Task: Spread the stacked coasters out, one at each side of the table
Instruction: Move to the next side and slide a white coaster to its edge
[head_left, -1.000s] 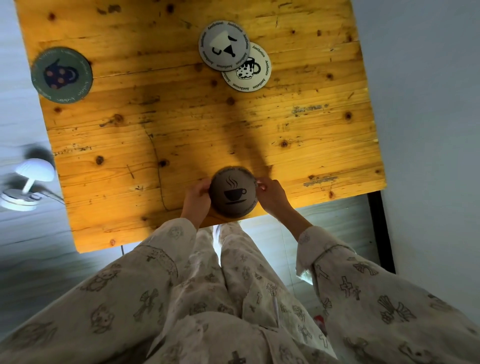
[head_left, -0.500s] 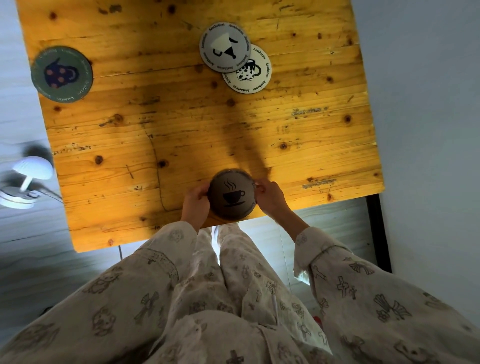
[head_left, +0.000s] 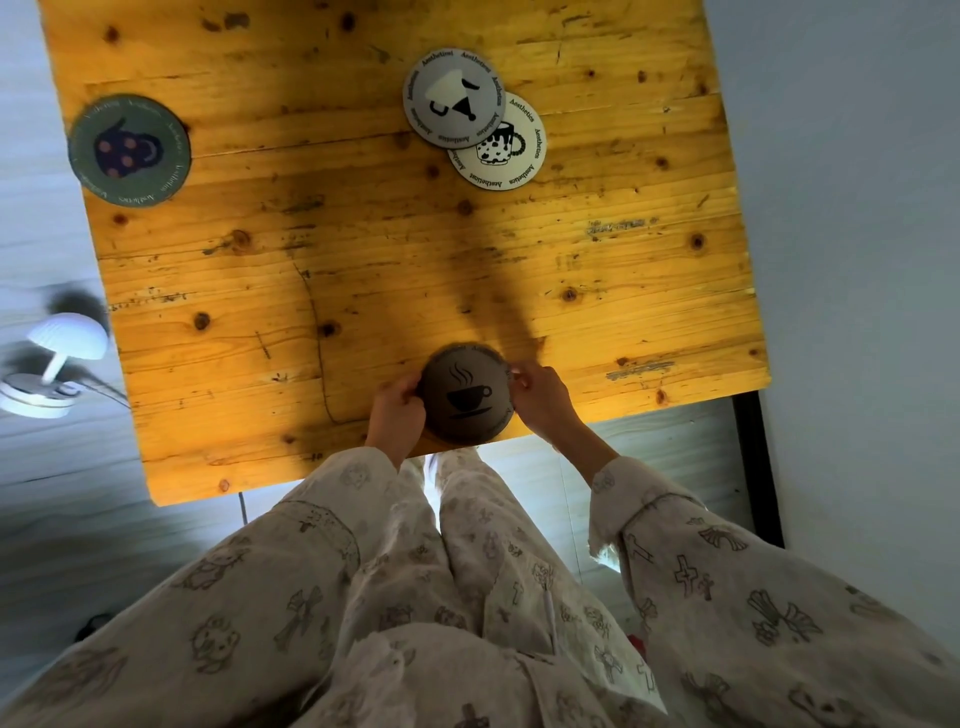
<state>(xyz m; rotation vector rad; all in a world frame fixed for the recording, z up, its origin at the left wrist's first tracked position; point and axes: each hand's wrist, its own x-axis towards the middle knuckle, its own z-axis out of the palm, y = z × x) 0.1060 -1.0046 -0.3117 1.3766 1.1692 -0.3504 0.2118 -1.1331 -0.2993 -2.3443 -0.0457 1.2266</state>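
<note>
My left hand (head_left: 397, 410) and right hand (head_left: 540, 397) pinch opposite rims of the dark round coffee-cup coaster (head_left: 466, 396) between them, at the near edge of the yellow pine table (head_left: 363, 249). I should lower it flat, fully on the wood.

One coaster (head_left: 466, 395) lies at the table's (head_left: 363, 249) near edge, between both hands. Another coaster (head_left: 129, 149) sits at the far left. Two overlapping coasters (head_left: 470, 117) lie far centre.
</note>
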